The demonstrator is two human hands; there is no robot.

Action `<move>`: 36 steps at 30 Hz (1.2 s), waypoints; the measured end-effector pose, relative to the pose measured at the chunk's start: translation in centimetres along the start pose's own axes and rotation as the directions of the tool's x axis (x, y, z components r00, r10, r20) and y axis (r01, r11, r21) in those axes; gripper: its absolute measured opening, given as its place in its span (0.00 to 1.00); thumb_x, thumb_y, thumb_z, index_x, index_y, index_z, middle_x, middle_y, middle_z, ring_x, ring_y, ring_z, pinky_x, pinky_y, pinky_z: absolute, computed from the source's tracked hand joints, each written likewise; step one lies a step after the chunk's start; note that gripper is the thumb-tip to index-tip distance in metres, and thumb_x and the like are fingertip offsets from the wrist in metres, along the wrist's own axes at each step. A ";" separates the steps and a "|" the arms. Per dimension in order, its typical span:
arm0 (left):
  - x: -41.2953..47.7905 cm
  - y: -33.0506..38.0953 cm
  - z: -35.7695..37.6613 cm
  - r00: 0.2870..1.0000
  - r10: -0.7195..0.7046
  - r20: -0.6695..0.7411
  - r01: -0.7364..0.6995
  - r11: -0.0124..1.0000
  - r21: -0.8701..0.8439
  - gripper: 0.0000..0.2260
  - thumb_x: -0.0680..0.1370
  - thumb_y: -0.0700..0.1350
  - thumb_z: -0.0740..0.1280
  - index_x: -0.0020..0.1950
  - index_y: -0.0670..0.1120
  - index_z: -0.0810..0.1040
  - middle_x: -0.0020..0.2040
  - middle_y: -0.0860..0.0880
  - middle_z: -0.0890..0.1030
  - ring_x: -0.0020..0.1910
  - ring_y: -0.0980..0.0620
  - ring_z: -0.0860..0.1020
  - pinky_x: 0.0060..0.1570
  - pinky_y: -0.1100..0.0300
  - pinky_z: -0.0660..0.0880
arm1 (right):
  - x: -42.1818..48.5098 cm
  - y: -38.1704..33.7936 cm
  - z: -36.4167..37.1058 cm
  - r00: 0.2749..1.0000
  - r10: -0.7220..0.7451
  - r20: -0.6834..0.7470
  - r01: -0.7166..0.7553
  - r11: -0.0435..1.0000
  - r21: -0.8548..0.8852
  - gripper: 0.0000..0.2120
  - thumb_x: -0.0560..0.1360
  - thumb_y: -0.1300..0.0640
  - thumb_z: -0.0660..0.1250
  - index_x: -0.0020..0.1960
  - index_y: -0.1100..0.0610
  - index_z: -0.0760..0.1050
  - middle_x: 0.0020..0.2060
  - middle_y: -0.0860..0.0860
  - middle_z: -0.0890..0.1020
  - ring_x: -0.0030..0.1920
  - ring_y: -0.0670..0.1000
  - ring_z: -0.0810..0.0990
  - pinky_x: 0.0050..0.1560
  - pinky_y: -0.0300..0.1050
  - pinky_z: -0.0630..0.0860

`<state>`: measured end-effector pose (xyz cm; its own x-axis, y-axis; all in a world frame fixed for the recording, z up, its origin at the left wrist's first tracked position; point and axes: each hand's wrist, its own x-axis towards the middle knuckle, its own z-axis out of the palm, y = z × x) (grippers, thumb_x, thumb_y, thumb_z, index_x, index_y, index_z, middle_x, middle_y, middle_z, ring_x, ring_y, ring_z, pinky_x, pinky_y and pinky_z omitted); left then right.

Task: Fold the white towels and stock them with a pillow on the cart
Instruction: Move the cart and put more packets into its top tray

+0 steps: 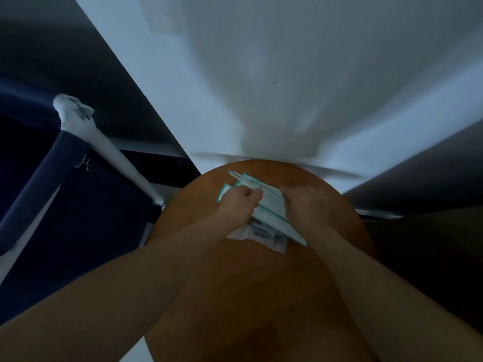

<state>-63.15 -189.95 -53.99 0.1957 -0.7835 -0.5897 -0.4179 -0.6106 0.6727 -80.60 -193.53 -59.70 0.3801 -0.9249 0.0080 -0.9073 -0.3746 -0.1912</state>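
Note:
Several flat white packets with teal borders (270, 207) lie in a loose pile on a round brown wooden table (248, 283). My left hand (240, 202) grips the left side of the pile with curled fingers. My right hand (305, 202) rests on the right side, fingers bent over the top packet's edge. A clear plastic wrapper with dark print (261, 235) sticks out beneath the pile. No towel or pillow shows plainly in this dim, blurred view.
A white wall (287, 74) rises right behind the table. At the left stands a dark blue frame (52, 205) with a white wrapped bar (104, 142) slanting across it. A dark surface (431, 178) borders the table's right side.

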 end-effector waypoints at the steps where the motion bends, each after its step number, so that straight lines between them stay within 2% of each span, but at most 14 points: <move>1: -0.1 0.7 0.2 0.995 -0.091 0.039 0.097 0.975 -0.202 0.15 0.81 0.54 0.62 0.49 0.42 0.79 0.48 0.43 0.83 0.44 0.46 0.81 0.46 0.52 0.79 | -0.2 -0.5 -0.4 0.996 -0.045 -0.081 0.046 0.999 0.006 0.09 0.70 0.56 0.69 0.48 0.51 0.84 0.36 0.50 0.83 0.34 0.55 0.81 0.37 0.45 0.72; 3: -0.4 1.7 0.7 0.965 -0.230 0.129 0.263 0.825 -0.499 0.14 0.80 0.54 0.64 0.49 0.43 0.78 0.46 0.43 0.83 0.45 0.44 0.82 0.45 0.50 0.79 | -0.8 -2.0 -1.1 0.957 -0.137 -0.257 0.153 0.987 0.043 0.08 0.68 0.57 0.71 0.46 0.53 0.84 0.34 0.50 0.83 0.32 0.55 0.80 0.34 0.44 0.72; 4: -0.5 2.0 0.9 0.957 -0.255 0.142 0.288 0.758 -0.585 0.12 0.81 0.51 0.65 0.50 0.42 0.78 0.43 0.42 0.82 0.43 0.43 0.81 0.43 0.51 0.79 | -1.1 -3.0 -1.4 0.933 -0.175 -0.315 0.205 0.976 0.066 0.07 0.70 0.57 0.69 0.46 0.53 0.84 0.35 0.50 0.83 0.33 0.55 0.80 0.34 0.44 0.73; 7: -0.7 2.0 1.0 0.954 -0.295 0.056 0.254 0.693 -0.674 0.07 0.80 0.40 0.63 0.52 0.37 0.77 0.41 0.40 0.81 0.38 0.42 0.80 0.40 0.50 0.79 | -1.8 -4.6 -2.1 0.923 -0.228 -0.310 0.307 0.921 0.238 0.13 0.77 0.50 0.63 0.46 0.55 0.84 0.38 0.52 0.84 0.36 0.56 0.82 0.35 0.49 0.77; 9: -0.9 1.6 0.6 0.957 -0.287 0.043 0.233 0.672 -0.703 0.05 0.81 0.38 0.63 0.52 0.38 0.77 0.43 0.41 0.82 0.39 0.44 0.81 0.39 0.52 0.80 | -1.8 -3.9 -2.3 0.974 -0.093 -0.208 0.178 0.881 0.439 0.19 0.78 0.46 0.59 0.45 0.58 0.83 0.41 0.54 0.85 0.40 0.57 0.82 0.41 0.52 0.79; 12: -0.9 0.6 -0.2 0.969 -0.244 0.033 0.201 0.707 -0.678 0.11 0.79 0.39 0.68 0.60 0.37 0.77 0.50 0.42 0.84 0.43 0.48 0.83 0.36 0.56 0.80 | -1.5 -1.7 -1.9 0.983 0.166 0.079 -0.180 0.781 0.598 0.24 0.78 0.42 0.59 0.60 0.58 0.80 0.55 0.55 0.82 0.55 0.56 0.80 0.57 0.55 0.77; 14: -1.2 0.2 -0.5 0.977 -0.211 0.038 0.183 0.733 -0.655 0.13 0.77 0.38 0.71 0.60 0.38 0.78 0.52 0.42 0.84 0.43 0.48 0.84 0.36 0.57 0.81 | -1.5 -1.5 -2.2 0.930 0.188 0.317 -0.362 0.621 0.695 0.24 0.77 0.45 0.68 0.69 0.55 0.74 0.60 0.51 0.79 0.57 0.52 0.79 0.60 0.53 0.76; 16: -2.1 0.5 -0.4 0.979 -0.190 0.072 0.190 0.731 -0.656 0.10 0.76 0.38 0.72 0.56 0.40 0.80 0.49 0.43 0.85 0.39 0.50 0.84 0.32 0.58 0.80 | -1.8 -2.2 -2.8 0.888 0.115 0.446 -0.438 0.506 0.743 0.24 0.72 0.48 0.76 0.65 0.53 0.75 0.54 0.47 0.81 0.51 0.50 0.81 0.53 0.50 0.80; 19: -3.6 1.6 -0.7 0.983 -0.169 0.067 0.170 0.719 -0.674 0.09 0.75 0.40 0.73 0.55 0.41 0.81 0.47 0.44 0.86 0.40 0.50 0.85 0.32 0.58 0.80 | -1.9 -3.2 -4.5 0.911 0.084 0.404 -0.377 0.567 0.732 0.16 0.69 0.51 0.79 0.51 0.53 0.78 0.43 0.47 0.83 0.43 0.49 0.82 0.44 0.47 0.80; 23: -6.2 3.1 -3.3 0.979 -0.202 0.011 0.140 0.639 -0.757 0.07 0.81 0.43 0.64 0.54 0.42 0.79 0.52 0.41 0.84 0.50 0.42 0.83 0.48 0.47 0.81 | -1.3 -4.1 -7.9 0.934 0.155 0.322 -0.351 0.564 0.747 0.09 0.71 0.52 0.77 0.45 0.50 0.78 0.42 0.47 0.84 0.42 0.48 0.83 0.43 0.48 0.80; 26: -9.2 3.9 -6.0 0.987 -0.137 -0.080 0.041 0.705 -0.708 0.08 0.83 0.39 0.59 0.55 0.42 0.77 0.50 0.43 0.83 0.46 0.44 0.82 0.41 0.53 0.80 | -1.5 -5.1 -11.6 0.936 0.184 0.300 -0.352 0.510 0.785 0.05 0.74 0.53 0.74 0.44 0.51 0.78 0.43 0.50 0.85 0.43 0.51 0.84 0.44 0.52 0.81; 29: -12.8 4.8 -8.6 0.982 -0.072 -0.176 -0.056 0.772 -0.633 0.08 0.83 0.38 0.60 0.58 0.42 0.77 0.54 0.41 0.83 0.49 0.43 0.82 0.42 0.53 0.80 | -1.9 -6.7 -15.9 0.944 0.224 0.242 -0.320 0.446 0.836 0.06 0.75 0.54 0.73 0.41 0.52 0.77 0.39 0.49 0.84 0.41 0.54 0.83 0.43 0.52 0.80; 33: -17.2 6.9 -11.1 0.974 0.001 -0.228 -0.151 0.754 -0.639 0.06 0.82 0.38 0.61 0.53 0.43 0.78 0.53 0.41 0.83 0.44 0.47 0.83 0.34 0.58 0.79 | -3.3 -9.4 -21.7 0.961 0.218 0.172 -0.245 0.372 0.895 0.08 0.76 0.55 0.72 0.40 0.54 0.78 0.37 0.52 0.83 0.37 0.53 0.81 0.39 0.48 0.78; 36: -21.1 9.7 -11.7 0.977 0.120 -0.178 -0.209 0.716 -0.666 0.06 0.81 0.38 0.63 0.51 0.41 0.80 0.46 0.44 0.84 0.39 0.49 0.83 0.32 0.58 0.79 | -5.6 -11.1 -25.9 0.979 0.181 0.097 -0.167 0.421 0.892 0.09 0.76 0.54 0.72 0.38 0.53 0.78 0.35 0.49 0.83 0.36 0.50 0.81 0.39 0.48 0.77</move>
<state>-60.99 -180.69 -29.76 0.2984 -0.8590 -0.4159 0.2509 -0.3499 0.9026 -77.30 -185.93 -32.18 0.2250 -0.9666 -0.1225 -0.2851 0.0550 -0.9569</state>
